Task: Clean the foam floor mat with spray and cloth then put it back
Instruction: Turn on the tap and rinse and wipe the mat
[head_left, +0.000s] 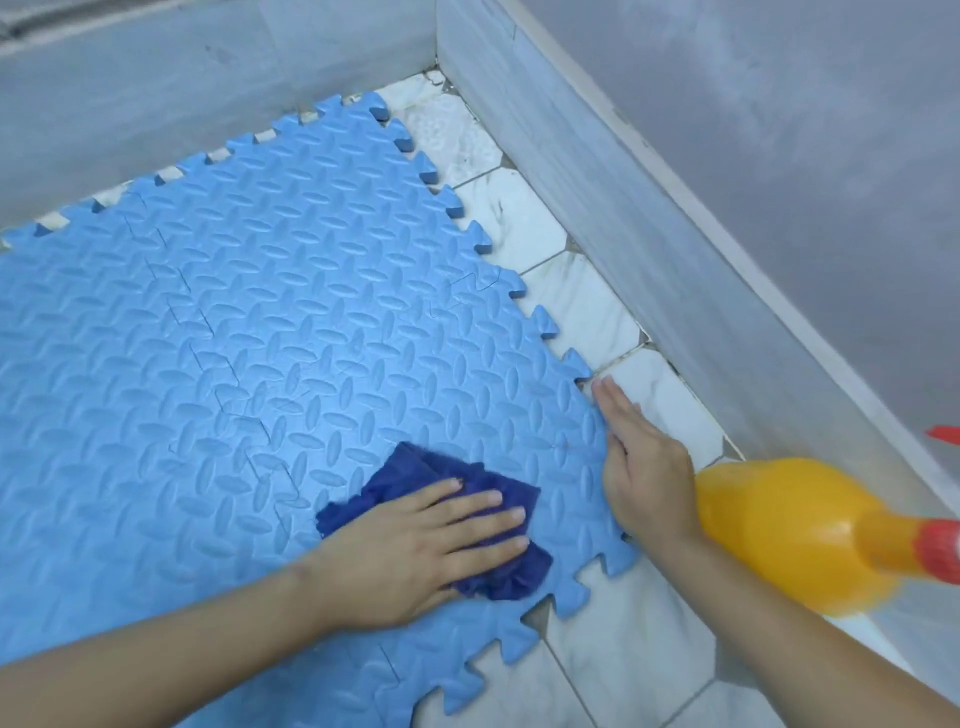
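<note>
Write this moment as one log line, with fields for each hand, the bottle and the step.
left hand: presses cloth flat on mat | right hand: at mat edge | spray bottle: unheld | step: wiping

White marble-tile floor (535, 223) carries blue foam mat (260, 312); orange spray bottle (779, 530) beside mat edge

One head view — close, looking down at the blue mat (270, 322) by the room's corner.

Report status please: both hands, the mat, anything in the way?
Left hand flat on dark blue cloth, pressing it on the mat. Right hand open at mat's right edge. Orange spray bottle beside right forearm.
</note>
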